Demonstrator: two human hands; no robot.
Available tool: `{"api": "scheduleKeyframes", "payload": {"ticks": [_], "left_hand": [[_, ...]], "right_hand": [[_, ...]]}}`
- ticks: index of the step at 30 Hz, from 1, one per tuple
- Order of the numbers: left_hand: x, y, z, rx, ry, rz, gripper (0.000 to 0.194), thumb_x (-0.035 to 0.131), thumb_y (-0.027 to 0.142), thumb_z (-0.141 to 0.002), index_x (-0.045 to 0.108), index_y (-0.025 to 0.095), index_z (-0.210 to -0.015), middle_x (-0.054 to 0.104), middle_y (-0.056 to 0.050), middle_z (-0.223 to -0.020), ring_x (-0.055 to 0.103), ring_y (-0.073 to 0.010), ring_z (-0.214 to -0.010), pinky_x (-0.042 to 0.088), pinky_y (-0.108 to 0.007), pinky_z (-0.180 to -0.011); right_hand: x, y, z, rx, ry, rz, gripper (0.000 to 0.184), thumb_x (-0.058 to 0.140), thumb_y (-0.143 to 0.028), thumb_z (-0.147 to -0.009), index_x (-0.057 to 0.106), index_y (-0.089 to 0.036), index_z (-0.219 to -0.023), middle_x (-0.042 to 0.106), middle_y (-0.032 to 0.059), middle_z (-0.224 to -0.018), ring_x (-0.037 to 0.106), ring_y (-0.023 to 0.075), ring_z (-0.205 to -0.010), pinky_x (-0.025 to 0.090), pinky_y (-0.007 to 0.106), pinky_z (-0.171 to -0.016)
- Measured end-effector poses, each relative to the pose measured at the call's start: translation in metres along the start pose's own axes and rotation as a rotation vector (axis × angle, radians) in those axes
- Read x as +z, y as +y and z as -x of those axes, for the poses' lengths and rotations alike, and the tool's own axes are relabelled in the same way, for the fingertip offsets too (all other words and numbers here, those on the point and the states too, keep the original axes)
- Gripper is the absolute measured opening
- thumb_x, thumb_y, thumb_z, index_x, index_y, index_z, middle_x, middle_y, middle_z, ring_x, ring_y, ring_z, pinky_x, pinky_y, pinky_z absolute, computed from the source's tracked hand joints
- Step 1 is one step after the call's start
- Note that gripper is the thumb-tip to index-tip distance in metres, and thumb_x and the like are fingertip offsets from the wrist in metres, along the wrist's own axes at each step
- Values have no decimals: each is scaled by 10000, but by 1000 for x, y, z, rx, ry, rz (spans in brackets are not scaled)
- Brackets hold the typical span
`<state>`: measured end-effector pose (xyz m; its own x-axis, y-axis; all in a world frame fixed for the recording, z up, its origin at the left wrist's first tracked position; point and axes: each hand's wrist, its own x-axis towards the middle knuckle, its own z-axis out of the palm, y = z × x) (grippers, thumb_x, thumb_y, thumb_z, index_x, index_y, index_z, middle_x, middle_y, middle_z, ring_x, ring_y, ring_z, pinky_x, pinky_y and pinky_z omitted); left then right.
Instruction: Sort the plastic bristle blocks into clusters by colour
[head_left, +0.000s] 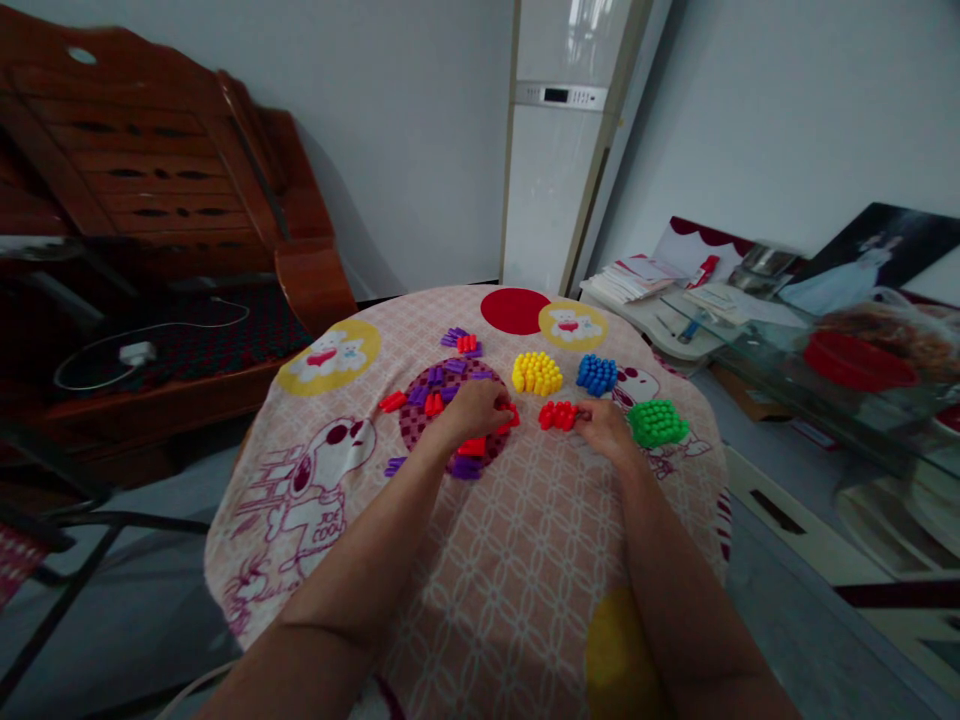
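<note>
My left hand (480, 408) is closed over the middle of the table, its fingertips around a small red plastic piece (511, 416). Fingers bent together, my right hand (606, 428) grips the right end of a standing cluster of red plastic pieces (557, 415); its fingertips are too small to see clearly. Under and around my left hand lie loose red pieces (472, 447) and purple pieces (466, 467). Grouped clusters of yellow pieces (537, 374), blue pieces (597, 374) and green pieces (658, 423) stand beyond and right of my hands.
A patterned cloth covers the round table (517, 560). To the left stand a carved wooden bench (150, 160) and a folding chair frame (112, 520). Along the right runs a glass-topped stand (780, 360) with papers, a photo and a red bowl (859, 360). A tall white air conditioner (551, 180) stands behind.
</note>
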<state>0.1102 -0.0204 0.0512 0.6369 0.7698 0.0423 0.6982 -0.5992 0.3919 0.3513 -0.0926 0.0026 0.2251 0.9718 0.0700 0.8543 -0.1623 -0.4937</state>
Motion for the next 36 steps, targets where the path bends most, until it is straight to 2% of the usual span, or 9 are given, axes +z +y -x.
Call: {"api": "scheduleKeyframes", "payload": {"ticks": [8,12,14,17,21,25,29,33,36], "left_hand": [[26,40,0,228,-11,221,119,648,79,-705,708,154,-776,685,-19,-756,608,-141,-691,421,-227,-638],[36,43,-1,266,49,278,179,613,81,-755,725,170,-861,699,-31,-828,617,-144,-750,458,-230,-701],[37,43,-1,289,88,307,204,595,76,-770,723,171,-898,703,-38,-865,618,-145,-773,466,-236,-730],[37,45,0,302,121,393,219,581,59,-772,700,163,-923,707,-37,-880,618,-136,-762,471,-233,-727],[36,48,2,314,155,503,182,568,83,-812,668,159,-942,712,-30,-886,620,-121,-746,477,-228,-723],[38,51,4,378,195,519,105,568,169,-871,653,158,-932,701,-32,-883,623,-126,-769,481,-237,-742],[46,57,6,388,228,499,88,567,196,-885,636,158,-924,685,-38,-883,620,-141,-814,487,-255,-776],[65,65,6,341,240,512,96,580,130,-838,620,156,-922,663,-40,-885,605,-133,-792,476,-236,-734],[79,69,6,305,264,481,19,612,145,-819,608,150,-837,643,-39,-850,578,-128,-754,446,-223,-683]], "right_hand": [[2,2,0,-5,34,-26,232,580,-170,-728,773,-207,-852,731,20,-735,637,174,-687,427,249,-613],[-3,3,-1,25,39,-114,289,578,-152,-711,776,-179,-920,747,48,-793,665,193,-739,473,274,-682],[-10,1,0,43,100,-161,303,574,-150,-698,773,-162,-926,747,59,-786,668,196,-740,488,281,-697],[-23,-4,6,30,150,-314,266,576,-215,-719,759,-153,-901,725,52,-722,644,180,-649,491,273,-623],[-37,-13,19,-49,-94,-585,283,635,-368,-749,731,-144,-893,685,32,-653,581,138,-521,423,228,-461],[-44,-19,28,-128,-295,-699,333,685,-411,-750,711,-132,-931,722,59,-737,618,134,-581,400,199,-442],[-48,-17,30,-113,-392,-744,361,723,-401,-727,695,-122,-954,741,71,-771,662,152,-631,431,201,-467],[-47,-9,28,-37,-463,-700,280,743,-389,-693,687,-143,-814,740,56,-725,674,170,-601,524,260,-534],[-41,-2,26,2,-495,-650,237,753,-348,-662,686,-158,-786,732,35,-712,671,171,-586,531,258,-513]]}}
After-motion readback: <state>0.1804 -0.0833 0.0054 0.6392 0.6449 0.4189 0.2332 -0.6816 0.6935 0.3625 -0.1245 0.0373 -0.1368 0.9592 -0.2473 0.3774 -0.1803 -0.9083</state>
